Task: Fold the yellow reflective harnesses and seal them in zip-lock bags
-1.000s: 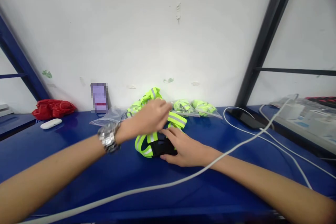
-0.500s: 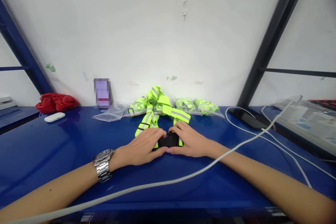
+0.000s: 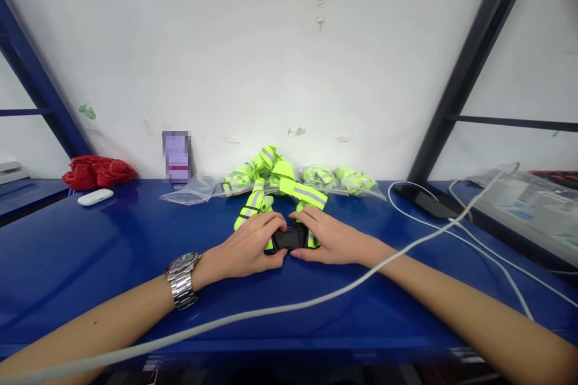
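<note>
A black plastic buckle (image 3: 290, 237) lies between my hands above the blue table (image 3: 135, 234). My left hand (image 3: 250, 245) grips its left end between thumb and fingers. On the right end, my right hand (image 3: 330, 239) closes in the same way. Yellow-green webbing with grey reflective stripes (image 3: 309, 194) runs from the buckle to a loose heap behind it. Parts of the straps beside the buckle are hidden by my fingers.
Bagged yellow-green straps (image 3: 354, 180) lie by the wall, near a flat clear bag (image 3: 189, 190). At left are a red bundle (image 3: 98, 172) and a white case (image 3: 95, 197). A white cable (image 3: 289, 308) crosses in front; a phone (image 3: 423, 201) lies right.
My thumbs have moved slightly apart, and more of the buckle's right side shows. Both hands still hold it. The view has shifted slightly.
</note>
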Demonstrator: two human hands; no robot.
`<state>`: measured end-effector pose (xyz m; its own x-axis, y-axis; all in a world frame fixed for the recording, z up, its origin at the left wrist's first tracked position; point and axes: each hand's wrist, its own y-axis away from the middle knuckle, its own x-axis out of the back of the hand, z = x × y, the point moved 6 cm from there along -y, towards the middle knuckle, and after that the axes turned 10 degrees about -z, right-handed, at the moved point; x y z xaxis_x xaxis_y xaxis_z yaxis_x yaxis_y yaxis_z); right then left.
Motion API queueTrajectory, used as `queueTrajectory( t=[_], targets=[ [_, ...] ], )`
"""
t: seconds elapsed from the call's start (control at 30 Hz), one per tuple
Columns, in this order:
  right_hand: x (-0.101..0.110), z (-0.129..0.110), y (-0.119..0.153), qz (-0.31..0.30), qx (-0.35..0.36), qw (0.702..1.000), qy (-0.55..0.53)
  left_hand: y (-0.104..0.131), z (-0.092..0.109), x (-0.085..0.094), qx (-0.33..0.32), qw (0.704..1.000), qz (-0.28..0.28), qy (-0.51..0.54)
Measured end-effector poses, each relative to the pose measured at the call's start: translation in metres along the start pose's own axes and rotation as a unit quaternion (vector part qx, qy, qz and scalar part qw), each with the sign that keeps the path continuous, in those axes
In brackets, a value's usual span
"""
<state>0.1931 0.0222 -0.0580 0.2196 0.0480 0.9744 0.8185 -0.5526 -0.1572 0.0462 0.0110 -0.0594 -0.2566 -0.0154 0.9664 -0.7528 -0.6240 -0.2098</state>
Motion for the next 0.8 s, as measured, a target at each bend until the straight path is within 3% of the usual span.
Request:
queueTrajectory(
  t=[0.53, 0.8],
  targets=[
    [-0.003, -0.008, -0.006, -0.018, 0.021, 0.990, 0.141, -0.006, 0.002, 0.000, -0.074, 0.996, 0.035, -0.037],
    [-0.001, 0.010, 0.002, -0.039, -0.011, 0.995, 0.094, -0.003, -0.004, 0.003, -0.010, 0.999, 0.045, -0.024]
  ],
)
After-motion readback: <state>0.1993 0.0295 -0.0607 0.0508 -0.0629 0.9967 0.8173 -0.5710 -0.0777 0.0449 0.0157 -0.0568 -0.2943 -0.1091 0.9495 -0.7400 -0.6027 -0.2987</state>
